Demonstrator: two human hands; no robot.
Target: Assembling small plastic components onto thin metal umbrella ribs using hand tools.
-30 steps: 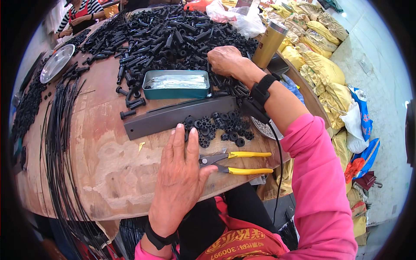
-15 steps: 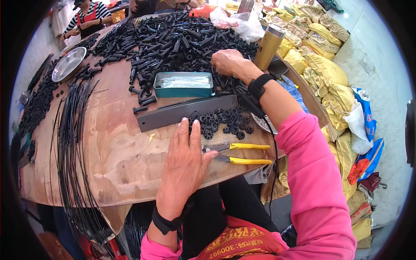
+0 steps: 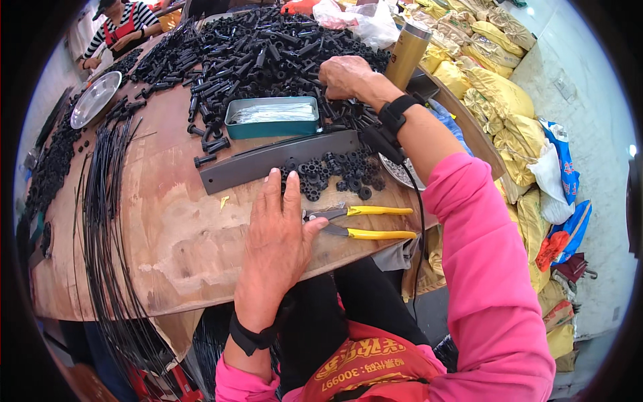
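My left hand (image 3: 278,224) lies palm down at the table's near side, fingers stretched out. Its fingertips reach the small round black parts (image 3: 328,175), and its thumb rests over the head of the yellow-handled pliers (image 3: 375,211). Farther off, my right hand (image 3: 348,78) is at the right side of a large heap of black tubular parts (image 3: 261,50). Its fingers are curled down into the heap; what they hold, if anything, is hidden. Between the hands are a grey metal strip (image 3: 281,161) and a teal tin (image 3: 273,128) with thin silvery pieces in it.
A gold flask (image 3: 408,57) stands beyond my right wrist. Long black strands (image 3: 110,208) hang over the near left edge of the table. A metal dish (image 3: 96,99) is at the far left, near a person in a striped top (image 3: 120,30). Yellow sacks (image 3: 502,100) are piled at the right.
The whole view has shifted slightly. My right hand stays at the heap with its fingers curled, and my left hand remains flat beside the pliers.
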